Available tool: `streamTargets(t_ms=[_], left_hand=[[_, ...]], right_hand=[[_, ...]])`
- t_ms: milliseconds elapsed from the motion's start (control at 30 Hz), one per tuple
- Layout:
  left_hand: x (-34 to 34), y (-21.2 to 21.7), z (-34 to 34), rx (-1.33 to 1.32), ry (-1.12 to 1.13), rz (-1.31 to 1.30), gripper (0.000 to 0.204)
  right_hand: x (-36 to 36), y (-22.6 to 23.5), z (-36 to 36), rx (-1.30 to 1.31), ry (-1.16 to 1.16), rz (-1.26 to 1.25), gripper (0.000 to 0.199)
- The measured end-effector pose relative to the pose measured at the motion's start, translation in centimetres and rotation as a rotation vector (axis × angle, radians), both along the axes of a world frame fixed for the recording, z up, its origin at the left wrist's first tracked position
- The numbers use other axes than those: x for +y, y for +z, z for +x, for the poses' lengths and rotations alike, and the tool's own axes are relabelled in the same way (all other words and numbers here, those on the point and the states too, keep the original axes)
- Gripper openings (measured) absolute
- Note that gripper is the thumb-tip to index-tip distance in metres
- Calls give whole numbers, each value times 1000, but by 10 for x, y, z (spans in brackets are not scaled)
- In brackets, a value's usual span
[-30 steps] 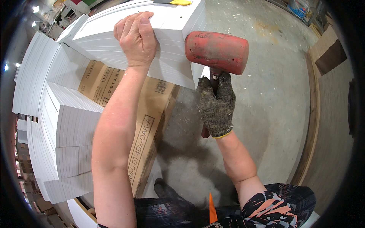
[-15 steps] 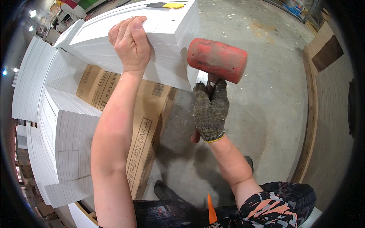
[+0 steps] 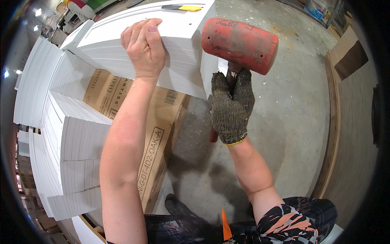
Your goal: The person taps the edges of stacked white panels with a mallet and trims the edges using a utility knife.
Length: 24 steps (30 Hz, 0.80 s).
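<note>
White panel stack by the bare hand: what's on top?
A yellow-and-black tool lies on the white panel stack; the left hand rests over its near edge. The surface beneath both is covered.

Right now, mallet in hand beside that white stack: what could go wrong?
1. The bare left hand rests at the top edge of the white board stack; a stray blow from the red mallet in the gloved right hand might hit it.
2. The yellow-handled tool lies on top near the stack's end; a jolt could knock it off.
</note>
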State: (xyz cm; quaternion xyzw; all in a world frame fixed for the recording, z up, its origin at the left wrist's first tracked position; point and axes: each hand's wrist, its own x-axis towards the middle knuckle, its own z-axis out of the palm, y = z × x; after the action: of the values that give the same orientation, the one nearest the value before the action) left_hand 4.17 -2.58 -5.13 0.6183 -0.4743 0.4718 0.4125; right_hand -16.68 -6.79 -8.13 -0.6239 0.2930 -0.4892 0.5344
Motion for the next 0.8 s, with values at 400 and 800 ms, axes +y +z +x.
streamTargets(t_ms=[400,800], left_hand=[[0,-2,8,-32,8,-14,37],[7,1,1,-8,98,154,54]], right_hand=[[-1,-19,-3,127,51,-87,28],[16,-57,-11,150,91,150,36]])
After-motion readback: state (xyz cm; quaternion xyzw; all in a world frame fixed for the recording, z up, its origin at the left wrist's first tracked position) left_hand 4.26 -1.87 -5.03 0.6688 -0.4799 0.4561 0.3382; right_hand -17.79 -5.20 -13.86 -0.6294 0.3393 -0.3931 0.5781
